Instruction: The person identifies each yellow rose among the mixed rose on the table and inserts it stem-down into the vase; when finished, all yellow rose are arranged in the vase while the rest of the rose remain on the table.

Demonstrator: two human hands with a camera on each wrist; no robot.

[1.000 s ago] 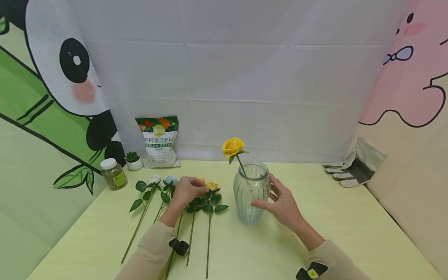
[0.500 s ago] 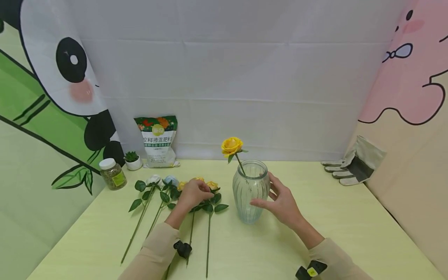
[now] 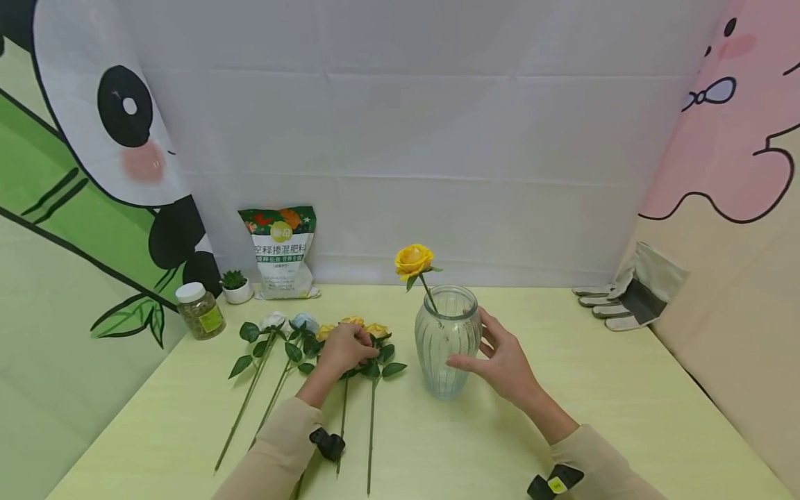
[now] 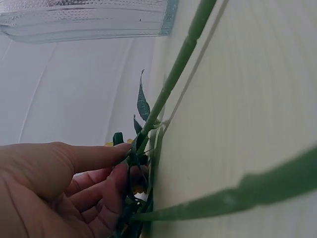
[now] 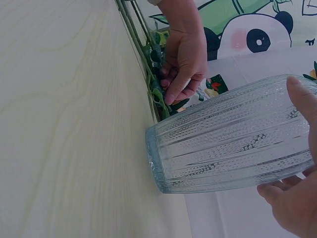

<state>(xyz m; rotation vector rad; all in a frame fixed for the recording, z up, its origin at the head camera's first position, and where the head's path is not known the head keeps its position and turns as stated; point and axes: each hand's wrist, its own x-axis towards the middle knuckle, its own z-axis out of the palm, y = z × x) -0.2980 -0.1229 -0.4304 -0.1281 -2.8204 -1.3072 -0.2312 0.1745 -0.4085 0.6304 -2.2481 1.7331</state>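
Lying flush with the leafy top of the rightmost yellow rose, the fingertips of our left hand have its bloom just beyond them, toward the worktop's far edge. The stem gives the long axis: it runs back from our fingers toward the near edge, almost straight. Our left hand is clearly the nearer one; our right hand is on the far side of the glass vase, which stands upright just right of this rose with an upright yellow rose leaning over its rim.

Our left thumb and forefinger come together on the leaves and upper stem; how firmly, we cannot tell. Our right fingers and thumb are curled round the vase's side.

From the head view, the left hand's back covers part of that pinch; the left wrist view shows it side-on, with a neighbouring stem crossing below. The right wrist view shows us the vase's base meeting the worktop.
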